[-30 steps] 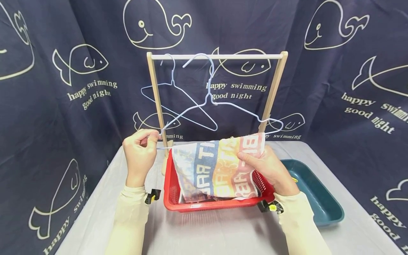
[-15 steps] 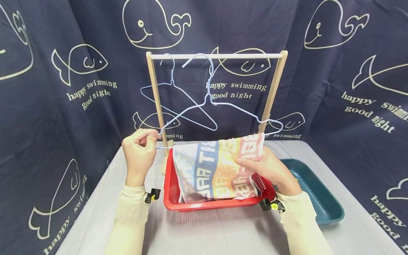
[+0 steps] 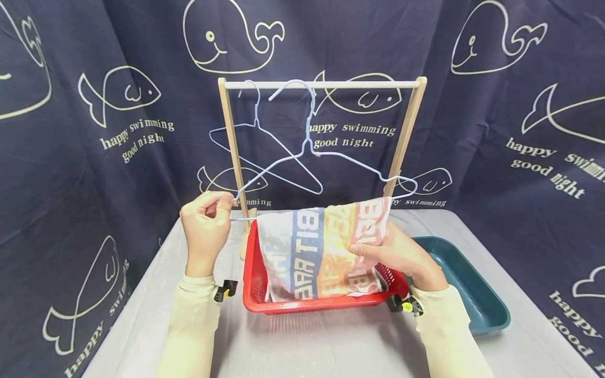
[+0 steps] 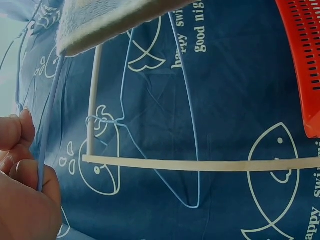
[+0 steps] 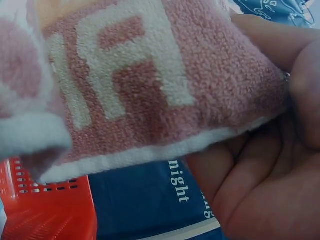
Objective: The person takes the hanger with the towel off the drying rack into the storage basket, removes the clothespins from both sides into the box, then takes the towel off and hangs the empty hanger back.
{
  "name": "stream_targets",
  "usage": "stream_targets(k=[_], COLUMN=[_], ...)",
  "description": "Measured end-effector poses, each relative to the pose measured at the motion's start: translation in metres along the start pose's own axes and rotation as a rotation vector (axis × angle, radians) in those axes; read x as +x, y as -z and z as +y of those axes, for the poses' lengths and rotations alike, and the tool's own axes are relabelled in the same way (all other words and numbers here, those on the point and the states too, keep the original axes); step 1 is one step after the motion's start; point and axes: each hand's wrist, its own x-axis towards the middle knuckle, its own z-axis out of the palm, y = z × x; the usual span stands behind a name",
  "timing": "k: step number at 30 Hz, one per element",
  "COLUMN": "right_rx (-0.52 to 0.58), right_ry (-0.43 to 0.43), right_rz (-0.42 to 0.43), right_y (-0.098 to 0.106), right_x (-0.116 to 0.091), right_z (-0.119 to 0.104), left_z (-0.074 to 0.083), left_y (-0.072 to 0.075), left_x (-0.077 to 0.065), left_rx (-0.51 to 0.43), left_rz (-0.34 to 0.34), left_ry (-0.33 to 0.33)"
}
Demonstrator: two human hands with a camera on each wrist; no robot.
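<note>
My left hand (image 3: 208,226) pinches the left end of a light blue wire hanger (image 3: 274,168), which is held up over the basket. A striped towel (image 3: 307,252) in blue, yellow and pink with white letters is draped over the hanger's bottom bar. Its lower part hangs down into the red basket (image 3: 326,304). With thumb in front and fingers behind, my right hand (image 3: 402,252) grips the towel's pink right side; in the right wrist view the white-edged cloth (image 5: 150,100) lies between thumb and fingers. The left wrist view shows the hanger's wire (image 4: 42,145) running into the left hand's curled fingers.
Behind the basket stands a wooden rack (image 3: 406,131) with a white top bar (image 3: 350,84). A second blue hanger (image 3: 288,181) hangs from that bar at the left. A dark teal tray (image 3: 487,315) sits on the table to the right, partly behind the right arm.
My right hand has shifted the towel slightly, and its lettered front now lies flatter and more spread out. The left hand and the hanger have hardly moved.
</note>
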Motion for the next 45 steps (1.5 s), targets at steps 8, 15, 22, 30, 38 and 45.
stream_targets(k=[8, 15, 22, 30, 38, 45], right_rx=[-0.065, -0.088, -0.121, -0.217, -0.296, -0.32], right_ry=[0.027, 0.017, 0.072, 0.104, 0.089, 0.119], right_rz=[-0.013, -0.036, -0.071, -0.089, -0.103, -0.137], right_y=[0.003, 0.003, 0.004, 0.003, 0.0, -0.001], right_x=[0.0, 0.0, 0.001, 0.0, -0.001, -0.001], right_z=[0.001, 0.003, 0.004, 0.005, 0.008, 0.007], left_z=[0.006, 0.008, 0.002, 0.005, 0.03, 0.015], left_y=[-0.002, -0.002, -0.002, -0.001, -0.001, -0.001], left_x=[0.0, 0.001, 0.003, 0.003, 0.001, 0.0], left_rx=[0.011, 0.017, 0.01, 0.014, 0.016, 0.042], left_rz=[0.011, 0.001, 0.004, -0.001, -0.001, 0.008], left_ry=[0.005, 0.013, 0.01, 0.012, 0.003, 0.008])
